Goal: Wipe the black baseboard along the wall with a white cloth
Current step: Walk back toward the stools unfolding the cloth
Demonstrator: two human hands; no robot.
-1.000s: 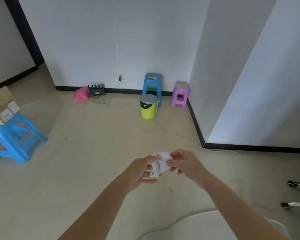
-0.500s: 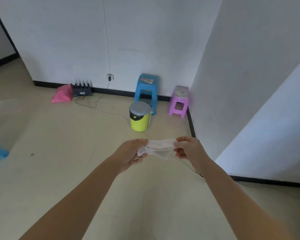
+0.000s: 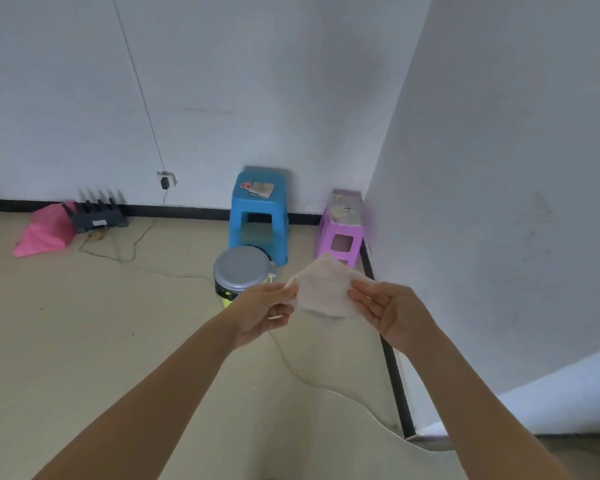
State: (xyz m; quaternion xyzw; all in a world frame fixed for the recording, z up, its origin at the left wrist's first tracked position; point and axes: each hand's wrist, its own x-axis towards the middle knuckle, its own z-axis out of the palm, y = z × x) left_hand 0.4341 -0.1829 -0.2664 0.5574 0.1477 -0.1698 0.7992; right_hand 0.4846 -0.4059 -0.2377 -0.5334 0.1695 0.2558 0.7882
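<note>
I hold a white cloth point(image 3: 324, 289) spread flat in the air between both hands, above the floor. My left hand point(image 3: 262, 311) pinches its left edge and my right hand point(image 3: 392, 311) pinches its right edge. The black baseboard point(image 3: 395, 375) runs along the foot of the right wall, just below and right of my right hand, down to a wall corner. Another stretch of baseboard point(image 3: 187, 212) lines the far wall.
A yellow bin with a grey lid point(image 3: 243, 271) stands just beyond my left hand. Behind it are a blue stool point(image 3: 258, 216) and a purple stool point(image 3: 343, 226) in the corner. A black router point(image 3: 97, 216), a pink bag point(image 3: 44, 230) and a thin cable point(image 3: 312, 379) lie on the floor.
The bunched cloth has been pulled apart and now hangs spread between my hands. The view has moved closer to the corner and the right wall.
</note>
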